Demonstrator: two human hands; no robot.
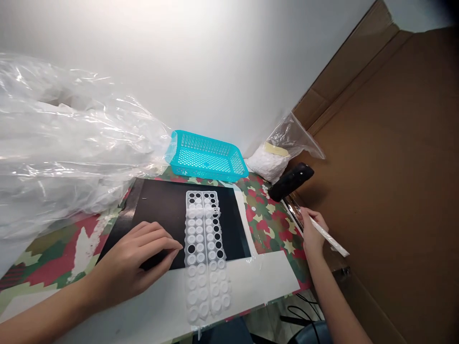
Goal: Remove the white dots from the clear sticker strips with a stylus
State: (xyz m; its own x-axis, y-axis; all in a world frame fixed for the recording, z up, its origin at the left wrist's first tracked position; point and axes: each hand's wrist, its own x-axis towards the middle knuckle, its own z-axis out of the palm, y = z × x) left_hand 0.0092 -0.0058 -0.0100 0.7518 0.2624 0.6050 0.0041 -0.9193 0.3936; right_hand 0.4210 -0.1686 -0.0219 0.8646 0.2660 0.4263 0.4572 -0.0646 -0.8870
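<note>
A translucent plastic tray strip [205, 239] with rows of round cups lies lengthwise across a black sheet and a white board. Most of its cups look white, while several show dark circles. My left hand [143, 255] is at the tray's left side, thumb and forefinger pinched together near its edge. Whatever may be between those fingertips is too small to make out. Over at the table's right edge, my right hand [313, 229] is closed around a long, thin white stick [332, 241]. Its fingertips are beside a shiny, narrow container [294, 212], whose contents are hidden.
A turquoise perforated basket [204, 157] stands behind the black sheet [158, 200]. Clear plastic bags [71, 138] bulge at the left. A zip bag of white pieces [270, 160] and a black cylindrical object [291, 182] are at the back right, beside a cardboard wall [394, 157].
</note>
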